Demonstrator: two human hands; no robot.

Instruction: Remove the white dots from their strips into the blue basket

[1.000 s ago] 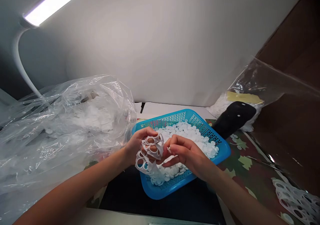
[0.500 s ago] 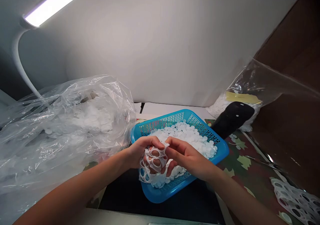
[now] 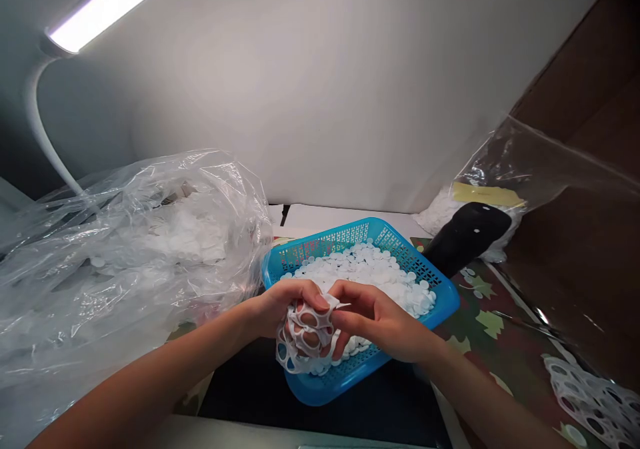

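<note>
Over the front of a blue plastic basket (image 3: 345, 386), my left hand (image 3: 293, 306) is closed around a crumpled white sheet full of round holes (image 3: 306, 332). The sheet's lower end hangs below my fingers. My right hand (image 3: 373, 319) pinches the sheet's upper right edge between thumb and fingers, close to my left thumb. Beneath both hands, many small white discs (image 3: 373, 269) fill the basket. My hands and the sheet hide part of the discs and the near side of the basket.
A large clear plastic bag (image 3: 150, 236) with white pieces inside spreads over the left. Behind the basket's right corner stands a black object (image 3: 467, 232) before another clear bag (image 3: 443, 212). Another holed white sheet (image 3: 593, 396) lies at lower right. A lamp (image 3: 115, 6) glows upper left.
Both hands and the holed sheet have dropped slightly. A small strip of the sheet's top edge now sticks out to the right by my right fingers. The basket stays in place.
</note>
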